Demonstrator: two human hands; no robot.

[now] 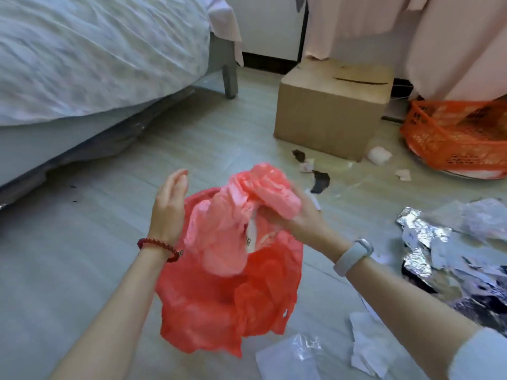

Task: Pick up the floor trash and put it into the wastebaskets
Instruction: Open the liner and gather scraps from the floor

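At centre frame, the right hand (295,215), fingers hidden, grips a crumpled pink bag (247,212) over a red bag (219,305), while the left hand (171,198) hovers open beside it.

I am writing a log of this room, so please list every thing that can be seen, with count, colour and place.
plastic bag: one, red, held up at centre above the floor
bed: one, pale blue-white cover, upper left
cardboard box: one, brown, on the floor at upper centre
basket: one, orange, on the floor at right, beside the box
foil wrapping: one crumpled heap, silver, floor at right
paper scraps: several, white, floor at lower right
small scraps: a few, dark and white, floor in front of the box
hanging cloth: pale pink, upper right
left hand: open, beside the bag, red bracelet on the wrist
right hand: grips the bag's bunched top, grey band on the wrist
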